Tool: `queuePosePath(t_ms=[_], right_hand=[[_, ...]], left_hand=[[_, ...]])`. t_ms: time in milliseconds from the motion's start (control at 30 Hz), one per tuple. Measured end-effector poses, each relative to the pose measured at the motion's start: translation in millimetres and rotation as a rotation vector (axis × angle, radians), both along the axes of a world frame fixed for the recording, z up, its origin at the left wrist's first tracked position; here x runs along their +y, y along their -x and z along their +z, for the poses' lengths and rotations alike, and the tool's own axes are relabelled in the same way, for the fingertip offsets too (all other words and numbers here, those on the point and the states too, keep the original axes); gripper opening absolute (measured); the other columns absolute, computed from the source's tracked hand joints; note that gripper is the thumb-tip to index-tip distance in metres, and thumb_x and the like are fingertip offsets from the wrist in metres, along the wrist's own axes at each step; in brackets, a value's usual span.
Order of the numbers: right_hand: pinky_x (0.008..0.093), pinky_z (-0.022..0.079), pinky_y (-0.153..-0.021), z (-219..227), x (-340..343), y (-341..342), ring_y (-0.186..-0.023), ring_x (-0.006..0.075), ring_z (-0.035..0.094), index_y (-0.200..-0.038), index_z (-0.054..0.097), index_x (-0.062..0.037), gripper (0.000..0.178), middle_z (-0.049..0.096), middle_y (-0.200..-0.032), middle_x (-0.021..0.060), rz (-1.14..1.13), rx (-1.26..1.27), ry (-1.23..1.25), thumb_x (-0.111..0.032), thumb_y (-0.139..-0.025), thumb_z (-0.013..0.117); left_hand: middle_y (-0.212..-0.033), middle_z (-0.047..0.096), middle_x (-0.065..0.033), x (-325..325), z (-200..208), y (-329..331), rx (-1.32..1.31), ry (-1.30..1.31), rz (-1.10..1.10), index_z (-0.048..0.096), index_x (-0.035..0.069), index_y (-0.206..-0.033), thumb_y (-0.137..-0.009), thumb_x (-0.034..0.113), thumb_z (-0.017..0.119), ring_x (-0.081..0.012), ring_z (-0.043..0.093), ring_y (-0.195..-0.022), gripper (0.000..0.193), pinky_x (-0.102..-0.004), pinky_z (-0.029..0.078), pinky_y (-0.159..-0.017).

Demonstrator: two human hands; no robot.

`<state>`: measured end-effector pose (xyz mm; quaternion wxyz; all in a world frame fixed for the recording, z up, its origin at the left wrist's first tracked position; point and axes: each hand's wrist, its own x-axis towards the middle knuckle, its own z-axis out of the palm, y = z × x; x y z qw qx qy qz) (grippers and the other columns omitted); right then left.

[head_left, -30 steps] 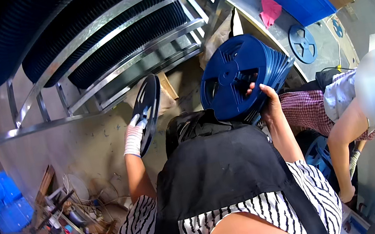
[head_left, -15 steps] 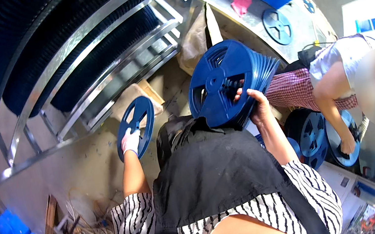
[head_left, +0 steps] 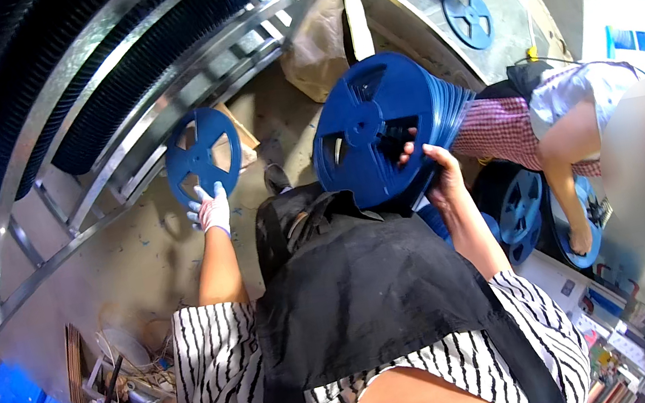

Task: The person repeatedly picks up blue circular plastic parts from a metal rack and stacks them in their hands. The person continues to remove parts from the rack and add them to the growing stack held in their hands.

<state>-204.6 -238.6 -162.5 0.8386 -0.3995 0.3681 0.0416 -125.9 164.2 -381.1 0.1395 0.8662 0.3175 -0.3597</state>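
Metal rack (head_left: 241, 30) behind; single blue reel (head_left: 200, 155) just beyond the nearer, left hand (head_left: 212, 212), fingers spread, contact unclear; right hand (head_left: 442, 172) clamped on reel stack (head_left: 362, 127)

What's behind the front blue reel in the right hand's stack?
Behind the front reel, more blue reels show as edges on the right. Their faces are covered.

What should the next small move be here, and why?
Probably to close the left hand on the lower rim of the single blue disc: the hand is spread open there, and a firm hold on the disc can't be made out, while the right hand is taken up with the stack of blue discs.
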Motion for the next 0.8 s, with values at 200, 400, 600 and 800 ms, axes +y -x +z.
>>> queuePosePath(t_ms=[200, 400, 600, 800], right_hand=[[0.0385, 0.045, -0.088, 15, -7, -9, -0.083, 0.0211, 0.059, -0.123, 0.048, -0.0065, 0.06, 0.062, -0.091, 0.0081, 0.127, -0.186, -0.003, -0.031, -0.072, 0.068], [0.0385, 0.046, -0.088, 29, 0, -34, -0.085, 0.0211, 0.061, -0.124, 0.046, -0.0055, 0.061, 0.063, -0.092, 0.0081, 0.172, -0.235, -0.093, -0.029, -0.074, 0.07], [0.0421, 0.051, -0.087, 55, 25, -35, -0.093, 0.0263, 0.065, -0.122, 0.048, -0.0017, 0.061, 0.065, -0.104, 0.0136, 0.325, -0.143, 0.063, -0.028, -0.073, 0.073], [0.0422, 0.052, -0.088, 55, 15, -33, -0.096, 0.026, 0.066, -0.124, 0.049, -0.0004, 0.053, 0.066, -0.106, 0.0146, 0.225, -0.179, 0.002, -0.022, -0.08, 0.067]], left_hand=[[-0.133, 0.046, -0.0273, -35, 18, 21, -0.444, 0.454, -0.211, 0.041, 0.009, -0.138, -0.088, 0.036, 0.058, -0.0421, 0.045, -0.123, 0.059, -0.0444, 0.037, -0.103], [-0.133, 0.05, -0.0257, -155, 141, -19, -0.436, 1.045, -0.206, 0.037, 0.001, -0.141, -0.087, 0.035, 0.065, -0.0335, 0.047, -0.127, 0.069, -0.0376, 0.038, -0.103], [-0.138, 0.046, -0.0237, -208, 161, -21, -0.485, 1.007, -0.042, 0.021, 0.001, -0.147, -0.072, 0.042, 0.079, -0.0314, 0.044, -0.128, 0.103, -0.036, 0.037, -0.104], [-0.117, 0.061, -0.0148, -141, 170, -34, -0.56, 1.808, 0.369, 0.045, 0.0, -0.132, -0.087, 0.023, 0.067, -0.0199, 0.06, -0.106, 0.055, -0.0344, 0.049, -0.095]])
